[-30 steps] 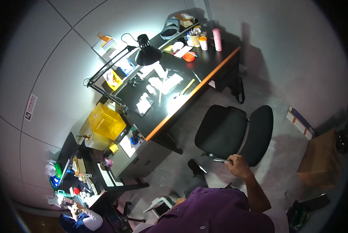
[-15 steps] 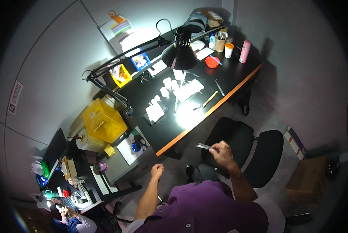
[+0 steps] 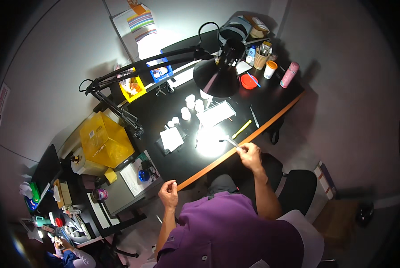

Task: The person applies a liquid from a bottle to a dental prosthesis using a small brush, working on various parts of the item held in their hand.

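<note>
My right hand [image 3: 251, 156] is closed on a slim silvery tool [image 3: 232, 142], whose exact kind I cannot make out. Its far end reaches over the desk's orange front edge into the brightest patch of lamplight, close to a small dark item [image 3: 222, 139]. My left hand [image 3: 168, 194] is by the near left corner of the black desk [image 3: 182, 167], fingers curled in, with nothing visible in them. Just beyond the right hand lies a yellow-handled tool [image 3: 242, 129]. A white rectangular block [image 3: 216, 115] and a thin metal tool [image 3: 254, 116] sit farther back.
A black desk lamp [image 3: 215, 77] hangs over the work area. White jars [image 3: 186, 113], a white pad [image 3: 171, 139], a red bowl [image 3: 249, 81] and a pink bottle [image 3: 290, 74] stand around. A black chair [image 3: 300, 190] is at right; another person [image 3: 70, 254] works lower left.
I have come closer to the desk. My right hand has carried the silvery tool forward over the desk edge, and my left hand has moved up to the desk's corner.
</note>
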The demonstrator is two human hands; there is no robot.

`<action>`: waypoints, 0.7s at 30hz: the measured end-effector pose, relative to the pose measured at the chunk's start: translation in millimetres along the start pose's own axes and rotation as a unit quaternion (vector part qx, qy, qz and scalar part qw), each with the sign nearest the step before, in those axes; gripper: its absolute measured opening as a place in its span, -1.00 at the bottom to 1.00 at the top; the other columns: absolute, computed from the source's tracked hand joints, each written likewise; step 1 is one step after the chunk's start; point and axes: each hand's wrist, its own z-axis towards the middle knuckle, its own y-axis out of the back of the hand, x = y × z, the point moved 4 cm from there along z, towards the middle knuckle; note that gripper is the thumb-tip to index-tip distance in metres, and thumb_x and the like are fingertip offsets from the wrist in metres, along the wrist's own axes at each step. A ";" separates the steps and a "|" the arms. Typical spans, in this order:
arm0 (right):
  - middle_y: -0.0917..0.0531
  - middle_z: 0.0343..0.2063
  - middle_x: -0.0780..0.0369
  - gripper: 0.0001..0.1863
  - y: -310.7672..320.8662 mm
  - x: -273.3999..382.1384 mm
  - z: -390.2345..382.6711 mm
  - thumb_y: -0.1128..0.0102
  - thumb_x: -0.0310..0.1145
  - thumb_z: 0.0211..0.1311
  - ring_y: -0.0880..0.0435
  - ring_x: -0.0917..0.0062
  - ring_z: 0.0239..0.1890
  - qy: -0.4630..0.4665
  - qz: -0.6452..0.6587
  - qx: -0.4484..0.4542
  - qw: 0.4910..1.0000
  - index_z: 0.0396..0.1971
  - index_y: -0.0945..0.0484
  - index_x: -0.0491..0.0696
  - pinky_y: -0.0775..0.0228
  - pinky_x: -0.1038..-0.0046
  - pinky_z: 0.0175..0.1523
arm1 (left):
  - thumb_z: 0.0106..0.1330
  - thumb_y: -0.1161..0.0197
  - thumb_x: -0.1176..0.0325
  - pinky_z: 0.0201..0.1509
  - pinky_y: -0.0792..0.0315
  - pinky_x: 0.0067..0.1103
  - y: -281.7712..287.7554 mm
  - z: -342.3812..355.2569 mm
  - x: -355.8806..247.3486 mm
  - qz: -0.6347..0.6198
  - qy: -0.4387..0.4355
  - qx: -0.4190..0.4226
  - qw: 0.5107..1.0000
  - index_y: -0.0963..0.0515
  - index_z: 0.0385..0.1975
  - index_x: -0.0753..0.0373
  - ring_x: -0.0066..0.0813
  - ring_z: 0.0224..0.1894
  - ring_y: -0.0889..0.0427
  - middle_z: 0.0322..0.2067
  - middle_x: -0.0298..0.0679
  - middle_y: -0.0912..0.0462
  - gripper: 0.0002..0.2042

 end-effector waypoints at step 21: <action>-0.72 -0.50 0.08 -0.83 -5.0 -131.7 282.5 -0.40 -0.31 0.15 -0.73 0.12 -0.35 0.025 -0.223 0.011 0.974 -0.40 -0.73 -0.11 -0.55 0.18 -0.09 | 0.35 -0.33 0.22 0.37 -0.23 -0.15 -62.5 72.0 37.3 0.323 0.217 -0.291 0.874 -0.34 0.36 0.12 -0.07 0.31 -0.42 0.24 -0.05 -0.48 -0.42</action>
